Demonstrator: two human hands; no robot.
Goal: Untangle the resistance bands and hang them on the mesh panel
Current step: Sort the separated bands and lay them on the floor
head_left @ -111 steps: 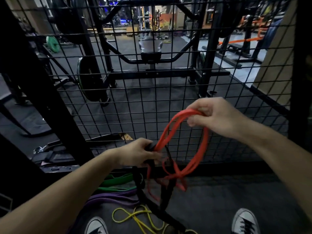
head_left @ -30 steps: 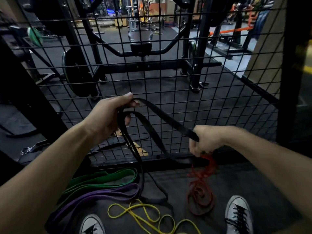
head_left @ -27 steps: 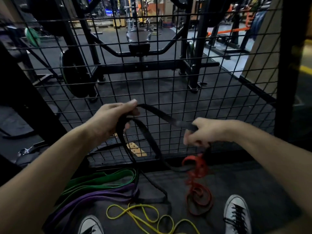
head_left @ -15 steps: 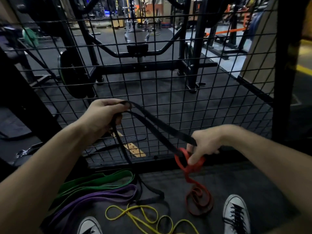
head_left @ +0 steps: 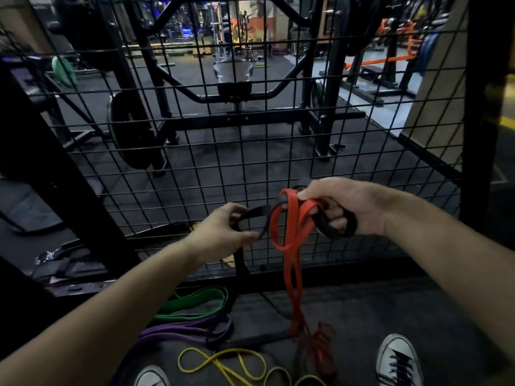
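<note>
Since 0.5 s ago, right hand (head_left: 344, 207) has come up, now gripping red band (head_left: 289, 232) and black band (head_left: 337, 227) bunched together before mesh panel (head_left: 195, 151); left hand (head_left: 223, 232) pinches black strand. Bands not separated; nothing hung.

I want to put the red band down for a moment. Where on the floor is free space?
Bare floor lies between the red band and the right shoe, below the mesh panel. Left is crowded: green band, purple band, yellow band.
</note>
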